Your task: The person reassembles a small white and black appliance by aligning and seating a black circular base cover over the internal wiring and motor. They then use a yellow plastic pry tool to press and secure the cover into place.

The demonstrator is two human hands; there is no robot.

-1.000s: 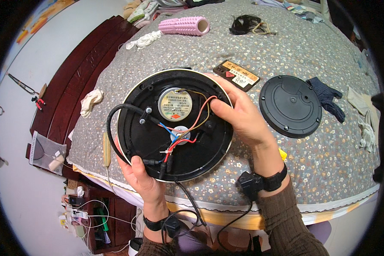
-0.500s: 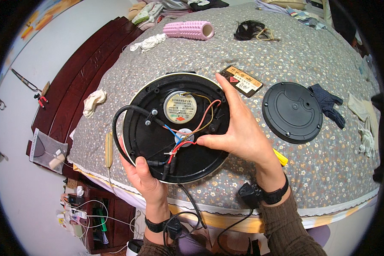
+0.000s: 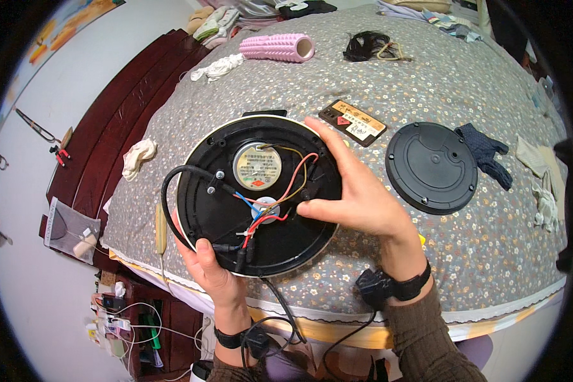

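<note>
Since the earlier frames the right hand [image 3: 356, 194] has slid from the far right rim of the round black appliance base [image 3: 260, 194] onto its inner right side, fingers now laid across the housing; the base itself sits about where it was, at the near edge of the flowered grey bedspread [image 3: 426, 76]. Left to right: black power cord [image 3: 172, 184] loops off the base's left side; left hand [image 3: 211, 270] grips the lower-left rim, thumb on top, fingers curled under and out of sight, so a closed hold on the rim. Centre of the base: round metal disc with label [image 3: 257, 167], below it a small hub where red, blue and yellow wires [image 3: 280, 191] meet. Right hand lies flat and mostly open, holding nothing; thumb tip appears to press near the wire junction, though contact with the wires themselves is unclear. Wires lie just left of the right fingers; right hand is nearer them. Further right, apart: detached black round cover [image 3: 431, 167], dark glove [image 3: 484, 153].
</note>
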